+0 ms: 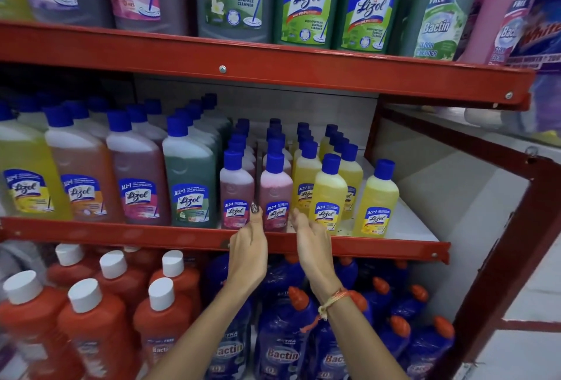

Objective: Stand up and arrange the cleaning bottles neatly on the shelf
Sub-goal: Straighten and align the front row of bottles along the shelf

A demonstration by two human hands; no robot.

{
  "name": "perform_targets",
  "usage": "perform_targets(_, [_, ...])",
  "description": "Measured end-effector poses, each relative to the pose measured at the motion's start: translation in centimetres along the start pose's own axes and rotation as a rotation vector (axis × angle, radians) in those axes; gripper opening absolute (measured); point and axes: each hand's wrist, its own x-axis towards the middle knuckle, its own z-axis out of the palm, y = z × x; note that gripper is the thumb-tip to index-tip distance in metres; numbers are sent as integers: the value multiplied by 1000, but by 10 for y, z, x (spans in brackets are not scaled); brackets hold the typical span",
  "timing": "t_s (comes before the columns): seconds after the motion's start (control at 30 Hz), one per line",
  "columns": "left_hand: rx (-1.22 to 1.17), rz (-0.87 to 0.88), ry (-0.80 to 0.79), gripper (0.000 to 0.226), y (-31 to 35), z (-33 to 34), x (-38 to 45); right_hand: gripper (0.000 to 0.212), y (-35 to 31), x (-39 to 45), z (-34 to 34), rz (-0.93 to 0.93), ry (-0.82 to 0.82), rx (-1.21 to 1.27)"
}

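Small pink bottle (275,194) upright at middle shelf (182,235) front edge, yellow bottles (329,194) beside, all blue-capped

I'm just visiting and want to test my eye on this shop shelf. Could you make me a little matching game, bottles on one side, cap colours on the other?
Bottles:
1. Small yellow bottle standing alone at the right of the middle shelf
2. Red bottles on the bottom shelf, left
3. Dark blue Bactin bottles on the bottom shelf, under the hands
4. Small pink bottle between the two hands' fingertips

Cap colours:
A. White
B. Blue
C. Orange-red

Pairs: 1-B, 2-A, 3-C, 4-B. Blue serves twice.
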Motion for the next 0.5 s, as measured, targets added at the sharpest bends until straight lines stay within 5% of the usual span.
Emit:
perform_targets(0.2, [55,96,104,37,-2,6,-21,30,15,-8,-40,-57,204,-10])
perform_targets(0.5, [-1,44,131,52,-2,15,-5,42,-2,5,-6,-143,-106,-124])
